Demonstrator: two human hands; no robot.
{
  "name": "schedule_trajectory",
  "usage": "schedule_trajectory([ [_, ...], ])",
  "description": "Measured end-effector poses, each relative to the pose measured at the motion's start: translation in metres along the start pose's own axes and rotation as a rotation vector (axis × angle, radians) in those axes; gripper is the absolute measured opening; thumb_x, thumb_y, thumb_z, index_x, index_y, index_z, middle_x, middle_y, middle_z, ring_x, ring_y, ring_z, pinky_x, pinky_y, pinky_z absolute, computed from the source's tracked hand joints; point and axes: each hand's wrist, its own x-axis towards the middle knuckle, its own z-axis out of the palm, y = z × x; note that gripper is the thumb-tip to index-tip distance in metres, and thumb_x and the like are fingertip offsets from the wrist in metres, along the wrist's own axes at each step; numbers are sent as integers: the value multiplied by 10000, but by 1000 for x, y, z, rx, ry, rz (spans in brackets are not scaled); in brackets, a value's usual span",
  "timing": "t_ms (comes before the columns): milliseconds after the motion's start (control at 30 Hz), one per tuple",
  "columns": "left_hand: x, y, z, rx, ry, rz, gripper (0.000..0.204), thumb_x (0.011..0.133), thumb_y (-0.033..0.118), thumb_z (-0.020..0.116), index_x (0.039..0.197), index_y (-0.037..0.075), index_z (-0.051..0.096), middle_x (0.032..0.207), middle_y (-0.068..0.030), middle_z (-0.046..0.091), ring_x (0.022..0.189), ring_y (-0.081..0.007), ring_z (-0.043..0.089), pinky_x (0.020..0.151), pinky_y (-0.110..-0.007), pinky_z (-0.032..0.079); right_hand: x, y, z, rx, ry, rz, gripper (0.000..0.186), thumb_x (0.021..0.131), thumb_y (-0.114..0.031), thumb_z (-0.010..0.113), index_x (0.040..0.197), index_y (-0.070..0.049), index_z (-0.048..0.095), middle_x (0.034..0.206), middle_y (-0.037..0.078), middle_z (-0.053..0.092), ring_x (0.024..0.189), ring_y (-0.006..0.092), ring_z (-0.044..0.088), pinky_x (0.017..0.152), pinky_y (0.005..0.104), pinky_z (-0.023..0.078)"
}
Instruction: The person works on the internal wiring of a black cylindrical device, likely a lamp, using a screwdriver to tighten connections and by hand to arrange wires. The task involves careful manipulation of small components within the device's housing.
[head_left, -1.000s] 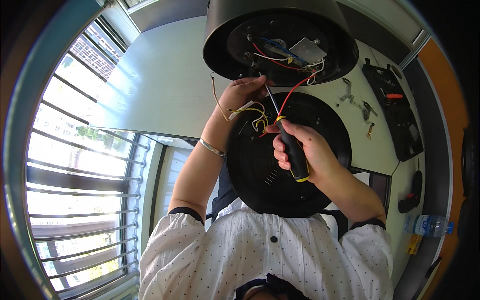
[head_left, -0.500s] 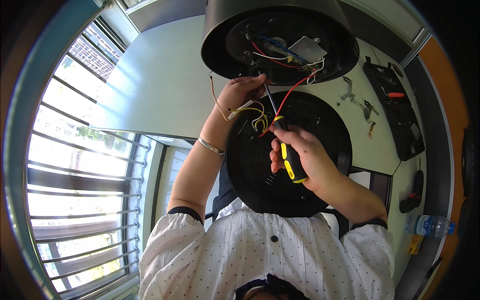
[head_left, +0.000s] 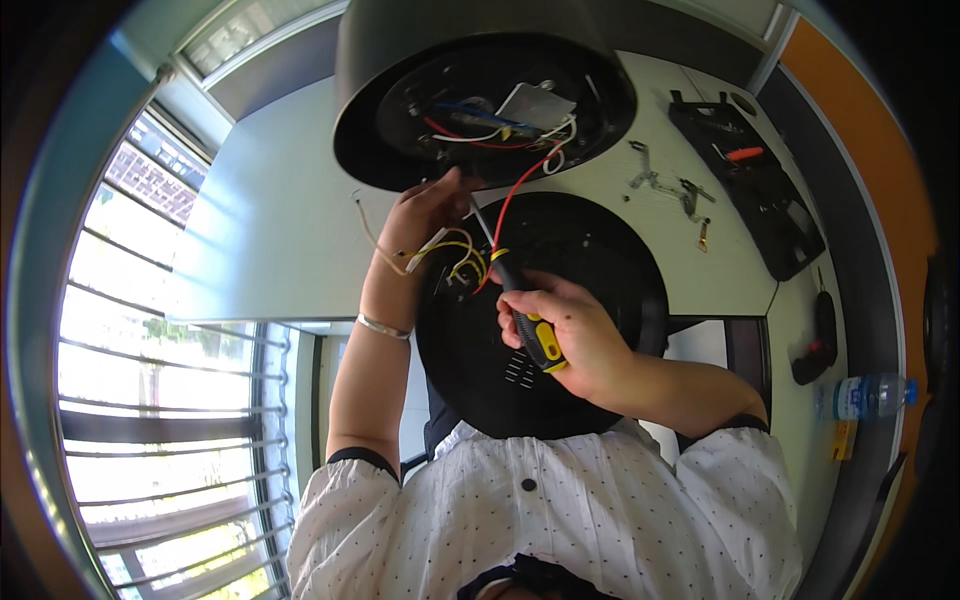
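My right hand point(head_left: 575, 330) is closed round the black and yellow handle of a screwdriver point(head_left: 528, 312). Its shaft points up and left toward the fingertips of my left hand point(head_left: 428, 208). Those fingers are pinched together at the near rim of a dark, round appliance housing point(head_left: 350, 150), tipped so that its inside faces me; what they hold is hidden. Inside the housing are a metal plate point(head_left: 536, 106) and several wires. A red wire point(head_left: 512, 200) runs from it down to a black round base cover point(head_left: 600, 290) below my hands. Yellow and white wires point(head_left: 460, 250) curl beside my left wrist.
Small metal brackets point(head_left: 660, 185) lie on the white table point(head_left: 260, 220) to the right. Past them are a black tool pouch point(head_left: 755, 190) with a red-handled tool point(head_left: 744, 154), a black and red power tool point(head_left: 818, 340) and a water bottle point(head_left: 868, 397). A barred window point(head_left: 170, 400) is at left.
The whole view has shifted, so housing, cover and hands sit farther left. The screwdriver handle has turned in my right hand. My left fingers stay by its tip.
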Motion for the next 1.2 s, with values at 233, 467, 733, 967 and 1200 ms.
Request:
schedule_trajectory([
  [233,11,-6,-16,-18,-61,12,190,864,179,569,902,-2,613,683,-17,574,605,-103,531,586,-208,426,-3,-5,7,213,-26,31,133,841,-159,542,813,-30,523,660,46,535,570,139,506,563,270,415],
  [467,5,1,-6,25,5,42,174,851,208,596,786,47,588,612,20,500,528,-72,435,500,-197,339,-4,2,2,-221,79,-120,435,798,-145,595,1158,8,404,852,52,518,665,105,524,578,235,447],
  [733,3,-1,0,86,37,61,181,831,195,619,844,15,610,619,11,490,520,-61,422,467,-188,295,-22,-5,6,-275,39,-20,434,847,-70,513,1244,24,365,893,64,505,743,128,501,599,260,435],
  [967,-8,5,3,200,49,28,257,847,267,604,835,10,609,592,28,468,498,-46,381,456,-189,266,-28,-6,10,-238,-7,0,363,880,-79,484,1215,14,380,851,68,504,725,120,496,584,260,420],
  [1200,-3,5,2,231,62,69,250,848,244,600,790,2,617,567,12,475,479,-66,397,448,-206,283,-21,-7,11,-145,-20,30,215,882,-117,495,1058,-6,444,808,70,508,657,126,492,569,263,410],
])
